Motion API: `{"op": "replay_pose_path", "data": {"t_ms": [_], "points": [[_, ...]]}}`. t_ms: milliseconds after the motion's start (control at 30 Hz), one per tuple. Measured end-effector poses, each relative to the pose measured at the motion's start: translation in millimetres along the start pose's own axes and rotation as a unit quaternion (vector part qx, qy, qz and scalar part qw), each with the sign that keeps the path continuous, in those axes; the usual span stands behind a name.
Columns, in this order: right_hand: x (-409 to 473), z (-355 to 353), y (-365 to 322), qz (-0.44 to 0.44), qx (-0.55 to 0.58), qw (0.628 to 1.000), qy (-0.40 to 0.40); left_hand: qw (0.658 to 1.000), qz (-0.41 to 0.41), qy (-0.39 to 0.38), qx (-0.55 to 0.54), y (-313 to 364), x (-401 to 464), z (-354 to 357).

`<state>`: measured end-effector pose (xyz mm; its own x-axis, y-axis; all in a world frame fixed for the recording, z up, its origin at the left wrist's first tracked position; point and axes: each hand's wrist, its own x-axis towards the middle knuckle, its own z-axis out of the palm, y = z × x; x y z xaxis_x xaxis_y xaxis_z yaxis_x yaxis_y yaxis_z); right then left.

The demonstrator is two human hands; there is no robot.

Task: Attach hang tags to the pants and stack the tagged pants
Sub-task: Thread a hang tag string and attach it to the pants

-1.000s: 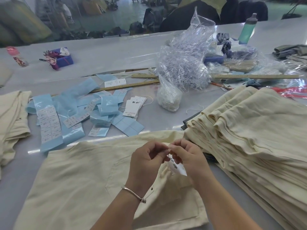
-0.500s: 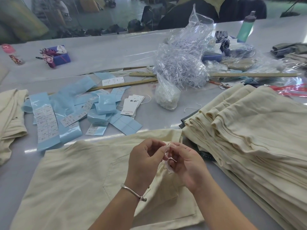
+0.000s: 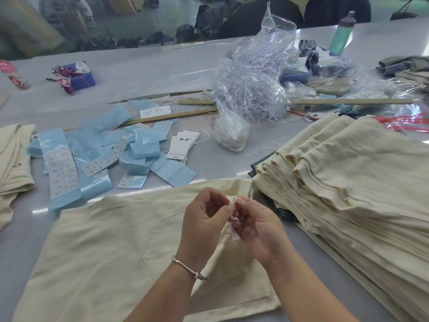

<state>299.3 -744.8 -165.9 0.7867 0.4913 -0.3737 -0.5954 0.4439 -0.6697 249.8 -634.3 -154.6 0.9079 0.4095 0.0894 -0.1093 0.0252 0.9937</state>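
Two hands meet above the cream pants (image 3: 97, 247). The left hand (image 3: 204, 219) and right hand (image 3: 257, 224) both pinch a small white tag (image 3: 233, 231) between them. Stacked pants (image 3: 348, 182) lie right of the hands.

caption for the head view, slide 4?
Both hands, left hand and right hand, pinch a hang tag over cream pants beside the folded stack.

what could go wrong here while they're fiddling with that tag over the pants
1. The hang tag is only pinched between the left hand and right hand, so it might slip before it is fastened.
2. The tall stack of pants sits close beside the right forearm; a nudge could shift it.
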Motion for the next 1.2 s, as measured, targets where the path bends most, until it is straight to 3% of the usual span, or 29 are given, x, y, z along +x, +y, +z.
{"op": "replay_pose_path", "data": {"t_ms": [1200], "points": [[-10.0, 2.4, -4.6, 0.009, 0.012, 1.000, 0.000, 0.998, 0.034, 0.017, 0.045, 1.9, -1.6, 10.1]]}}
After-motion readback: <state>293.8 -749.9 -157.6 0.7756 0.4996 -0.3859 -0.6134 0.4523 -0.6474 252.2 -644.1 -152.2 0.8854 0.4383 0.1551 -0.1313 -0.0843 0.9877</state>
